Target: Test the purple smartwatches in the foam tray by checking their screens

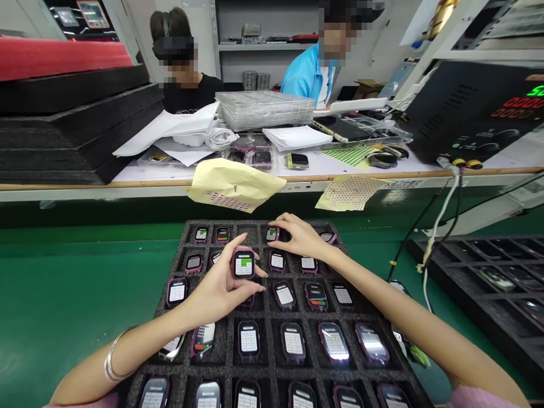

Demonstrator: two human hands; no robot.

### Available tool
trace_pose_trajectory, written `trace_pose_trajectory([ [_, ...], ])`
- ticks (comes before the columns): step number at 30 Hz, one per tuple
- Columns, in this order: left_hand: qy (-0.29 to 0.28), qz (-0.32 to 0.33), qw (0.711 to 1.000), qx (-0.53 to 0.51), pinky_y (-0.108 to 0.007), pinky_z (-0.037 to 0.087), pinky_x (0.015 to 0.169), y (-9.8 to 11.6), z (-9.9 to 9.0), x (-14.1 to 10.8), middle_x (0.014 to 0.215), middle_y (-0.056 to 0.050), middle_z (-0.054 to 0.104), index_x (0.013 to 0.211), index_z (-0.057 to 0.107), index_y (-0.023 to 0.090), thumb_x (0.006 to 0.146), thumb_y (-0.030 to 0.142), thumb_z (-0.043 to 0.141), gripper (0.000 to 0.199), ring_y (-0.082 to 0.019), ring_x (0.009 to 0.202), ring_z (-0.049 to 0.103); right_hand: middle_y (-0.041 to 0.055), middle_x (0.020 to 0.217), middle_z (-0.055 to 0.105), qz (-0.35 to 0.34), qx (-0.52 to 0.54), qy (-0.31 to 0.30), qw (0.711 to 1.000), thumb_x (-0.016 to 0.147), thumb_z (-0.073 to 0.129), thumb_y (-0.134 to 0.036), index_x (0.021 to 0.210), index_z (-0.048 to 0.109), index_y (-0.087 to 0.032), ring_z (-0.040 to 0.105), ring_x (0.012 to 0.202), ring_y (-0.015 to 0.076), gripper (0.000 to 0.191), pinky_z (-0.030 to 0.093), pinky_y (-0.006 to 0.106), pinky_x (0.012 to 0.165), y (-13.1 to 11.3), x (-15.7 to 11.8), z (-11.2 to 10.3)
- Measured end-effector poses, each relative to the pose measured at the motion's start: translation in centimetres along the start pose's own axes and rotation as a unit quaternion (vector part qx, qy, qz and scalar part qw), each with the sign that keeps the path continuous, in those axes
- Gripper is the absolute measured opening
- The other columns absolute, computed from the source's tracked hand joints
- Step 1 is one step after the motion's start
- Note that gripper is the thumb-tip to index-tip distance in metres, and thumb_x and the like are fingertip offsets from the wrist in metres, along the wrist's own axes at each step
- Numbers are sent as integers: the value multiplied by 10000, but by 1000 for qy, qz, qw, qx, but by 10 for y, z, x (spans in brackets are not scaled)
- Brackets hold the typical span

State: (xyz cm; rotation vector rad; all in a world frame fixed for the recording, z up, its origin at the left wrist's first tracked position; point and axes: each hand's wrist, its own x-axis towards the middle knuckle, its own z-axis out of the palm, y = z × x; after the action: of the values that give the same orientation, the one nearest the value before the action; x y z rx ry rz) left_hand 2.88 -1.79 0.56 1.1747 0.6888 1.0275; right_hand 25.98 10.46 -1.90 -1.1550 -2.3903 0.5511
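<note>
A black foam tray (267, 309) with square compartments lies in front of me, holding several smartwatch bodies with purple cases and lit screens. My left hand (229, 277) grips one smartwatch (243, 264) above the tray; its screen shows a white grid with a green block. At the tray's far row, my right hand (297, 235) has its thumb and fingers around another smartwatch (272, 233), which also shows green on its screen. Whether that watch is lifted clear of its compartment I cannot tell.
A shelf (170, 182) runs behind the tray, with yellow sticker sheets (236, 184) hanging over its edge. Black foam trays (63, 130) are stacked at left. A power supply (476, 113) with cables stands at right, above another watch tray (480, 306). Two people sit beyond.
</note>
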Motion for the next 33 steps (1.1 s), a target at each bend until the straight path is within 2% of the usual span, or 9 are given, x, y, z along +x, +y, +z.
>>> trace_pose_trajectory([
  [4, 3, 25, 989, 144, -414, 557, 826, -4, -14, 23, 1156, -73, 464, 1357, 262, 305, 851, 221, 581, 604, -213, 965, 622, 120, 1039, 573, -31, -53, -50, 997, 761, 758, -328, 1252, 588, -148, 541, 991, 307, 551, 459, 445, 880, 3, 7, -2],
  [6, 9, 86, 940, 331, -424, 518, 887, -9, -25, 46, 1151, -91, 516, 1292, 361, 234, 844, 238, 586, 501, -237, 1009, 602, 116, 1094, 561, -35, -73, -59, 995, 789, 730, -299, 1327, 519, -168, 522, 1030, 294, 592, 442, 425, 908, 3, 2, -12],
  [8, 10, 135, 842, 521, -445, 455, 966, -17, -37, 71, 1157, -111, 530, 1226, 425, 178, 825, 243, 605, 445, -266, 1093, 545, 113, 1102, 569, -28, -93, -62, 993, 826, 676, -255, 1287, 552, -167, 514, 1050, 288, 485, 426, 411, 923, 8, -7, -28],
  [9, 6, 140, 820, 555, -456, 432, 984, -21, -42, 83, 1141, -114, 532, 1195, 452, 164, 812, 233, 617, 423, -277, 1110, 523, 115, 1083, 581, -20, -104, -62, 992, 838, 649, -233, 1226, 596, -157, 517, 1048, 290, 399, 423, 408, 922, 11, -13, -38],
  [12, -17, 130, 791, 597, -471, 440, 950, -32, -53, 105, 1067, -115, 529, 1113, 516, 138, 781, 258, 651, 378, -297, 1064, 518, 134, 991, 610, 21, -141, -52, 988, 835, 613, -212, 1051, 677, -125, 542, 993, 320, 241, 435, 426, 873, 29, -38, -64],
  [15, -38, 119, 765, 631, -487, 450, 908, -31, -52, 112, 1067, -141, 511, 1092, 541, 103, 770, 299, 656, 393, -321, 1040, 505, 138, 933, 622, 60, -163, -45, 984, 863, 586, -301, 1032, 680, -116, 565, 932, 333, 268, 456, 430, 806, 46, -65, -77],
  [21, -114, 120, 715, 680, -433, 422, 927, -16, -3, 132, 1086, -121, 524, 1073, 565, 134, 827, 320, 577, 308, -289, 1050, 478, 153, 1005, 627, 115, -169, -36, 978, 832, 640, -468, 1083, 662, -117, 571, 967, 342, 432, 460, 404, 801, 56, -79, -65],
  [26, -193, 80, 657, 724, -468, 405, 929, -29, 51, 166, 1104, -161, 546, 1007, 601, 96, 790, 298, 643, 300, -327, 1110, 469, 119, 940, 684, 135, -119, -55, 982, 731, 763, -405, 1024, 694, -137, 635, 825, 287, 403, 473, 305, 667, 57, -68, -66],
  [33, -252, -17, 630, 734, -470, 463, 908, -35, 66, 186, 1187, -99, 557, 1069, 588, 132, 864, 335, 613, 290, -254, 1082, 541, 103, 908, 652, 142, -42, 25, 989, 645, 796, -289, 1092, 671, -111, 605, 753, 264, 497, 465, 330, 675, 57, -84, -63],
])
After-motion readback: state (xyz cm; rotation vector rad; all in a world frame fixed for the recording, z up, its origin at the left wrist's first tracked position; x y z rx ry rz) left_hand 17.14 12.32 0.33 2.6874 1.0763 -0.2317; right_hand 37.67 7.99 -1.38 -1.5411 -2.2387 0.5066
